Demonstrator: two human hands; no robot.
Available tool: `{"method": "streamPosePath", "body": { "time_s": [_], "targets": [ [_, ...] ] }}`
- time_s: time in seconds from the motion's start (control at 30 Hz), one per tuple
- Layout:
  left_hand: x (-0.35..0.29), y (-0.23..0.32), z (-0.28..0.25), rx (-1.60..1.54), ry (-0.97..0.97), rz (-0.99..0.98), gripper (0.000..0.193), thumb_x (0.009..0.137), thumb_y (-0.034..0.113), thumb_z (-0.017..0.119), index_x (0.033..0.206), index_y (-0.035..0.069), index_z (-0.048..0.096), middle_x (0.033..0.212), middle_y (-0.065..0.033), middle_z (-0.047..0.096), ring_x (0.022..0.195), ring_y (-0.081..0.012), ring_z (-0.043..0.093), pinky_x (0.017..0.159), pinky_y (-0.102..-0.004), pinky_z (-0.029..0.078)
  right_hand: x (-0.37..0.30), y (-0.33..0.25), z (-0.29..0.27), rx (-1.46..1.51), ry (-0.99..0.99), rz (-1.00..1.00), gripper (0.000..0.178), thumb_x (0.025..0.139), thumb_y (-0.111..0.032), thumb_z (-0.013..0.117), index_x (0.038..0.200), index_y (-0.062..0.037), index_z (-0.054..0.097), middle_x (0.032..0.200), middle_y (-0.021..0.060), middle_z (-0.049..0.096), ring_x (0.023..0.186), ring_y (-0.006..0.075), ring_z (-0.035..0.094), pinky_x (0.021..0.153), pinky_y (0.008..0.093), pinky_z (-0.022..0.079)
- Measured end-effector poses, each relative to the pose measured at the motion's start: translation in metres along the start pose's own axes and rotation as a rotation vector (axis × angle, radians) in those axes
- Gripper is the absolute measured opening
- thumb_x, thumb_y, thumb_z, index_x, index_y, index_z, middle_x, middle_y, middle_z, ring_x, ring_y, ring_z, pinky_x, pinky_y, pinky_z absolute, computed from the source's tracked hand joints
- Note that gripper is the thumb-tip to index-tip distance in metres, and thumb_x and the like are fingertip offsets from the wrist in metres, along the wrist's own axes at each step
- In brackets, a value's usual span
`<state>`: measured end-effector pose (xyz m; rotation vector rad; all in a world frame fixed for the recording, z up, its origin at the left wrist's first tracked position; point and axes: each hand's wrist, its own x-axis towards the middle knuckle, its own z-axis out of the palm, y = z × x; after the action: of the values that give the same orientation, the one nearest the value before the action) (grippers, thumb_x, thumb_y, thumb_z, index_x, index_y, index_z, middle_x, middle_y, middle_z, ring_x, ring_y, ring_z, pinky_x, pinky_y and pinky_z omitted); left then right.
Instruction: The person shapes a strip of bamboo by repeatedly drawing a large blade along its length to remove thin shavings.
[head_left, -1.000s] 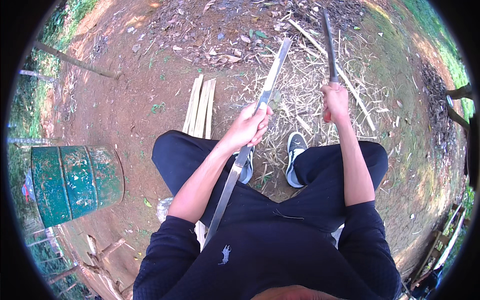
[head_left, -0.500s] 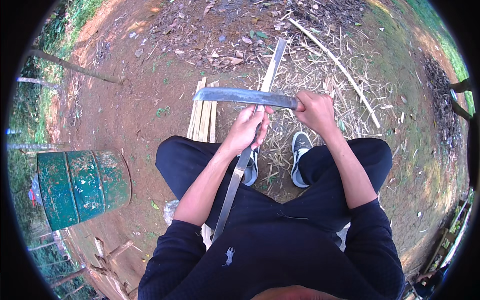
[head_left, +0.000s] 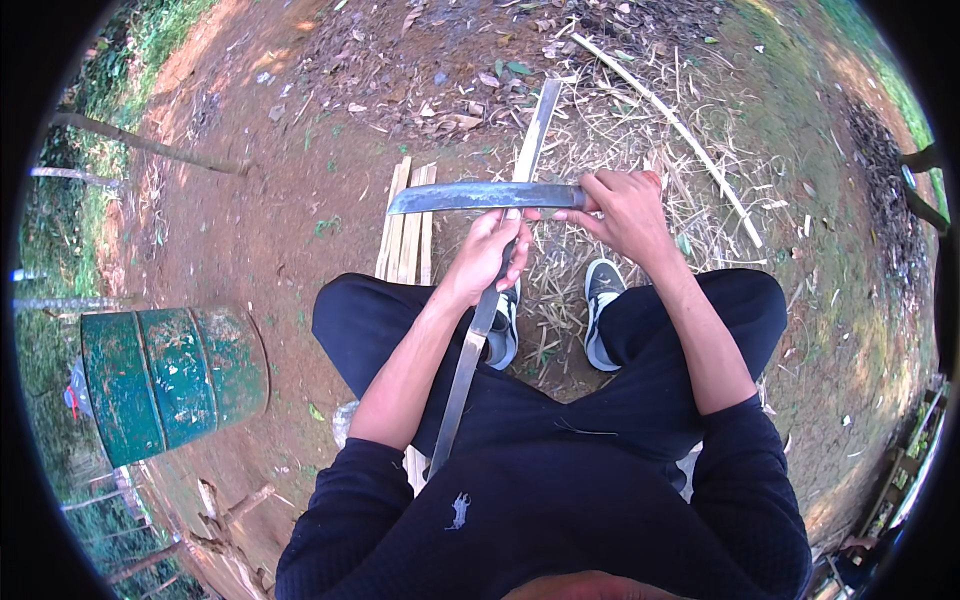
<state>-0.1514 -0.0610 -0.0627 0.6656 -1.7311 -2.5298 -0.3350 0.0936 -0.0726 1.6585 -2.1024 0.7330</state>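
Note:
My right hand (head_left: 628, 215) is closed round the handle of a machete (head_left: 480, 197), its long grey blade pointing left. The blade lies across a long bamboo strip (head_left: 462, 385), just beyond the fingers of my left hand (head_left: 491, 255). That hand is closed on the strip, thumb on top near the blade. The strip runs from my lap, between my knees, out past the blade. Beyond the blade its face shows pale and freshly cut; the part nearer me is darker. Whether the edge bites into the strip cannot be made out.
Several split bamboo slats (head_left: 407, 235) lie on the ground left of my hands. A long thin bamboo piece (head_left: 680, 130) rests among shavings (head_left: 640, 110) at the far right. A worn green drum (head_left: 175, 380) lies at left, near some branches (head_left: 235, 520).
The far end of the bamboo strip has swung slightly left. The machete's blade has dipped a little toward me at its tip, and my right hand's fingers have shifted on the handle.

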Motion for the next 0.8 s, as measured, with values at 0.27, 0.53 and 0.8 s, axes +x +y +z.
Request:
{"method": "streamPosePath", "body": {
  "time_s": [0.27, 0.53, 0.8],
  "targets": [
    [-0.002, 0.004, 0.001, -0.091, -0.049, -0.078, 0.032, 0.109, 0.033, 0.035, 0.118, 0.005, 0.047, 0.069, 0.0033, 0.041, 0.042, -0.0034, 0.035, 0.034, -0.0195, 0.027, -0.005, -0.011, -0.001, 0.159, -0.284, 0.287, 0.046, 0.080, -0.049, 0.076, 0.075, -0.0093, 0.054, 0.052, 0.0047, 0.056, 0.051, 0.0274, 0.063, 0.048, 0.0426, 0.048],
    [-0.005, 0.003, 0.001, -0.096, -0.073, -0.097, 0.027, 0.110, 0.032, 0.034, 0.111, 0.008, 0.047, 0.067, 0.0048, 0.032, 0.042, -0.0023, 0.026, 0.034, -0.0188, 0.022, -0.012, -0.004, 0.014, 0.064, -0.212, 0.255, 0.012, 0.074, -0.015, 0.066, 0.076, -0.0057, 0.059, 0.068, 0.0137, 0.066, 0.055, 0.0339, 0.066, 0.050, 0.0459, 0.052],
    [-0.006, 0.003, 0.007, -0.075, -0.082, -0.133, 0.027, 0.110, 0.036, 0.034, 0.105, 0.012, 0.045, 0.068, 0.0060, 0.031, 0.043, -0.0020, 0.024, 0.035, -0.0189, 0.021, -0.023, 0.005, 0.041, 0.131, -0.133, 0.272, 0.009, 0.072, -0.012, 0.066, 0.074, -0.0064, 0.060, 0.063, 0.0118, 0.065, 0.051, 0.0290, 0.065, 0.049, 0.0443, 0.053]
  ]
}}
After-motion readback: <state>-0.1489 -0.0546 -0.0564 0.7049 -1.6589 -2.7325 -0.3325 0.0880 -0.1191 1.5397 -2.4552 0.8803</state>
